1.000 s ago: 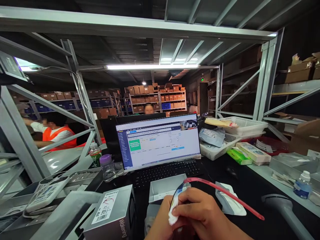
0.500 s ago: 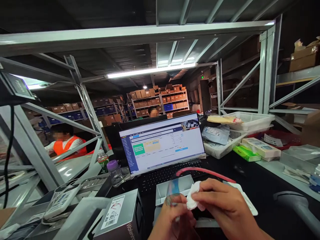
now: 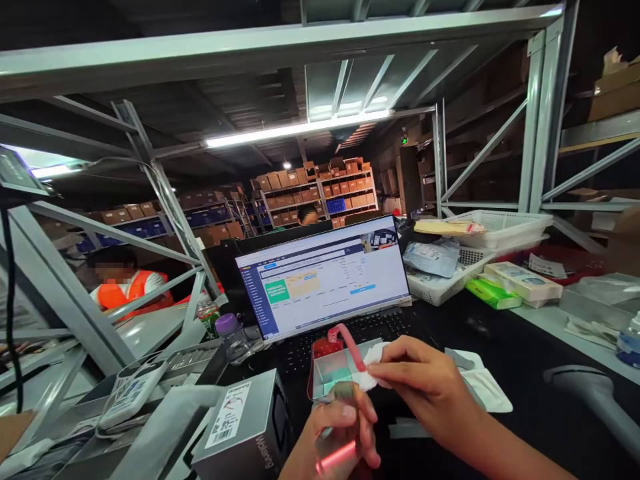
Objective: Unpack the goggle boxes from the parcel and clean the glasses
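Note:
My left hand (image 3: 340,433) is closed around a pair of red-framed glasses (image 3: 336,373), held upright in front of me with a lens facing the camera. My right hand (image 3: 425,387) pinches a small white wipe (image 3: 369,370) against the upper right of the lens, beside the red temple arm. Both hands hover over the black desk (image 3: 500,347), just in front of the laptop's keyboard (image 3: 350,330). An open grey box (image 3: 373,347) lies behind the glasses, mostly hidden by them.
Laptop screen (image 3: 323,280) stands open ahead. A grey labelled box (image 3: 240,427) sits at lower left, small bottles (image 3: 233,337) beside the laptop. White baskets (image 3: 480,247) and packets at right, a barcode scanner (image 3: 580,387) at lower right. A person in an orange vest (image 3: 123,293) works at left.
The glasses turned from lying sideways to standing upright with the lens toward me. My right hand with the wipe moved up and left onto the lens. The view tilted slightly.

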Demonstrator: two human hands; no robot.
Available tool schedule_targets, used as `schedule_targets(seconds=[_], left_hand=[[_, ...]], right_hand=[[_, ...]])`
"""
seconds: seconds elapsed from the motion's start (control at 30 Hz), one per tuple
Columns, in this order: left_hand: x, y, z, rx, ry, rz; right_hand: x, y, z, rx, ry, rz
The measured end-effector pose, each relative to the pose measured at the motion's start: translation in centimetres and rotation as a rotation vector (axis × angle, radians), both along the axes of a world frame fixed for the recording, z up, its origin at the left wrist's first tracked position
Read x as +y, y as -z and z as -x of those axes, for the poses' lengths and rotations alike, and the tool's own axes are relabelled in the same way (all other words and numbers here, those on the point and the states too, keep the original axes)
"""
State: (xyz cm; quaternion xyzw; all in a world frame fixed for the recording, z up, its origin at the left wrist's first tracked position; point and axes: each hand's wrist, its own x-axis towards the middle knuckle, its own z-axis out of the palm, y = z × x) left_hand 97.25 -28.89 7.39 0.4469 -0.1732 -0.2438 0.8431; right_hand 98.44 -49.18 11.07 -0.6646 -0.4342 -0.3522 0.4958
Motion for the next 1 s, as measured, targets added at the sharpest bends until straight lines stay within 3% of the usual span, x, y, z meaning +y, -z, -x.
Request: schedule_targets(seconds=[0.43,0.5,0.6,0.77,1.0], left_hand=[[-0.6,2.7,-0.6,0.058,0.199,-0.013],[-0.6,2.6,-0.1,0.048,0.179,-0.040],[-0.5,1.8,0.9,-0.005,0.045,-0.098],[0.0,0.4,1.2,0.092,-0.077,-0.171],[-0.8,1.1,-0.1,0.158,-0.036,-0.268]], right_hand=[[0.7,-0.6,-0.2,-0.334,0.122,-0.010],[0.8,-0.5,-0.7,-0.347,0.159,0.029],[1.3,0.1,-1.4,-0.312,0.197,0.087],[1.6,0.8,-1.6,-0.032,-0.028,0.189],[-0.2,-0.4,-1.6,0.329,-0.292,0.394]])
